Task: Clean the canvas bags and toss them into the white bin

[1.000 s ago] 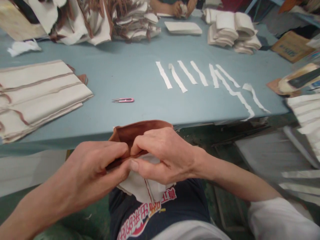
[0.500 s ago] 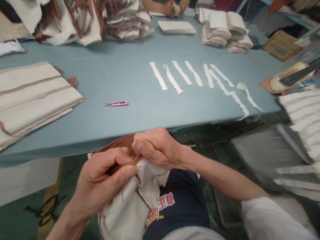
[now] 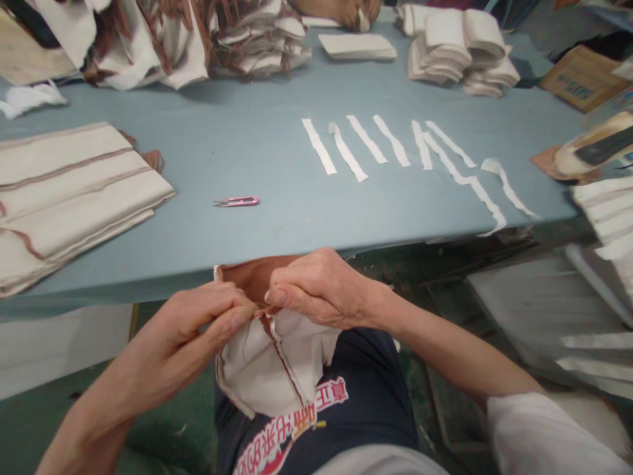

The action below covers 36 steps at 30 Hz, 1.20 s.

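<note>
Over the lap hangs a cream fabric piece (image 3: 257,373) with a brown inner side and a brown-edged seam running down its front. My left hand (image 3: 208,323) pinches its upper edge just left of the seam. Close beside it, my right hand (image 3: 321,287) grips the same edge on the right, thumb pressed down on it. Both hands are closed, with a short stretch of brown edge between them. Pink thread snips (image 3: 242,201) lie on the blue table (image 3: 212,241) beyond the hands.
Several white strips (image 3: 319,146) lie in a row on the table. Folded cream fabric (image 3: 74,191) is at left. Piled pieces (image 3: 262,39) and rolled fabric stacks (image 3: 455,49) stand at the back, near another person's hand (image 3: 359,12). A cardboard box (image 3: 583,78) sits at right.
My left hand has turned and flattened along the edge, drawing it straighter. The fabric's lower part has lifted, uncovering more of the printed apron. The view has shifted slightly.
</note>
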Available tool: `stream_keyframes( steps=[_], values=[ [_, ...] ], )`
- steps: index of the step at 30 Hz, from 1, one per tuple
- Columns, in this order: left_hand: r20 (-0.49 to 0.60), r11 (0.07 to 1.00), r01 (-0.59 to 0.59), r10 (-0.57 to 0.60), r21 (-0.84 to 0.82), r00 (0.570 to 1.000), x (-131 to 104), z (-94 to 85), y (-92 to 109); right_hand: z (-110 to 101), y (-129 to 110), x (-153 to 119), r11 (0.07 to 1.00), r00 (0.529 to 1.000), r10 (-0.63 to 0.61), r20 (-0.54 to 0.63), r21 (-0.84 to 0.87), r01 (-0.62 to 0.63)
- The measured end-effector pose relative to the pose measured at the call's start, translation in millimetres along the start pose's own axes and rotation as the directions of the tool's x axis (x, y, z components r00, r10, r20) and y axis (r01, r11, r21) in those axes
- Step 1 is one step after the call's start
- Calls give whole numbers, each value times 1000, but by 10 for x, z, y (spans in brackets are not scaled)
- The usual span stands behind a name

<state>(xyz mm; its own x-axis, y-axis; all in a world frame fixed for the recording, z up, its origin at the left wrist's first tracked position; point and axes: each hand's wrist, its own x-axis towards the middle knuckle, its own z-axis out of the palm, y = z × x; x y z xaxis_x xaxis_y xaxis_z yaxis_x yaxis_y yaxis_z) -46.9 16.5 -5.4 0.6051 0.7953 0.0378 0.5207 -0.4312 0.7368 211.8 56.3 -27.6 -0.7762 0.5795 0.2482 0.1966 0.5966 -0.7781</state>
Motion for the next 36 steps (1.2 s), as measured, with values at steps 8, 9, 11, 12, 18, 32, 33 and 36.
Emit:
stream_keyframes(
  steps=[8, 9, 11, 12, 18, 32, 33, 36],
  values=[
    [-136, 960, -183, 215, 214, 967, -11, 114, 120, -77, -203, 83, 993, 997, 25, 70, -118, -16],
    [-151, 950, -191, 232, 245, 961, -10, 117, 138, -74, -209, 92, 993, 997, 33, 74, -113, -25],
    [-175, 945, -188, 240, 267, 955, -8, 113, 160, -66, -203, 104, 996, 996, 40, 79, -78, -34],
    [-183, 950, -183, 233, 255, 955, -9, 109, 162, -61, -193, 108, 998, 996, 39, 81, -42, -36],
    [-169, 982, -162, 176, 92, 970, -22, 94, 140, -71, -147, 118, 972, 995, -33, 99, 236, 8],
    [-170, 968, 114, -154, -222, 973, 103, -41, -272, -224, 44, -140, 881, 949, -242, -203, -456, 128],
    [-163, 965, 117, -157, -235, 974, 111, -48, -275, -254, 117, -167, 897, 952, -206, -226, -433, 92],
    [-69, 947, 93, -120, -308, 990, 159, -83, -179, -288, 321, -237, 942, 967, -91, -237, -336, 7]
  ],
)
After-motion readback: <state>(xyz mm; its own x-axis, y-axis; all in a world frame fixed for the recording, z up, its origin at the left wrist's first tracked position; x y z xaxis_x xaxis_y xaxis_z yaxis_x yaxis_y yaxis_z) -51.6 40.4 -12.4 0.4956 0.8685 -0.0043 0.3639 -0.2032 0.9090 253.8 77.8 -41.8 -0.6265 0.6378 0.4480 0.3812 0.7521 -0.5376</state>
